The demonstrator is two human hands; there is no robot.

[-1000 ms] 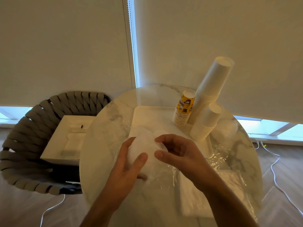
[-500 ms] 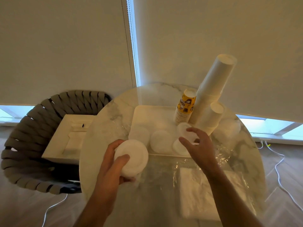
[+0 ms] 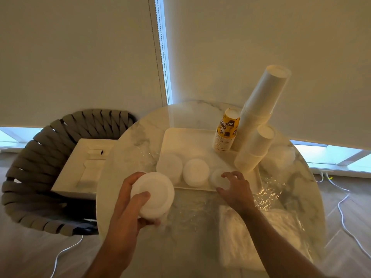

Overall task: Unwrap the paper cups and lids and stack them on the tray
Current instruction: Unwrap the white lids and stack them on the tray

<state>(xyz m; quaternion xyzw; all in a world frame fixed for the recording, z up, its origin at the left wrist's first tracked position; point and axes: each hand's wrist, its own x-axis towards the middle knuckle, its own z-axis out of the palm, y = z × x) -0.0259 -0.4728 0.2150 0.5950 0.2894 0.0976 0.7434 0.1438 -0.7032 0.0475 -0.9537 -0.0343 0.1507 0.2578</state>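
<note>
My left hand (image 3: 130,199) grips a stack of white lids (image 3: 153,194) above the near left part of the round table. My right hand (image 3: 234,187) has its fingers curled over a small pile of lids (image 3: 217,178) at the front edge of the white tray (image 3: 186,141). Two other lid piles (image 3: 195,171) lie on the tray's front. At the tray's right stand a yellow printed cup stack (image 3: 225,133), a tall white cup stack (image 3: 259,103) and a shorter white stack (image 3: 254,151).
Crumpled clear wrap (image 3: 269,195) and a white packet (image 3: 253,235) lie on the marble table (image 3: 128,157) near me. More wrapped lids (image 3: 281,157) sit at the right. A woven chair (image 3: 30,177) holding another white tray (image 3: 84,163) stands left. Cables run across the floor.
The hands split apart from one wrapped bundle. My left hand kept the lid stack, and my right hand carried a few lids forward and lowered them onto the tray.
</note>
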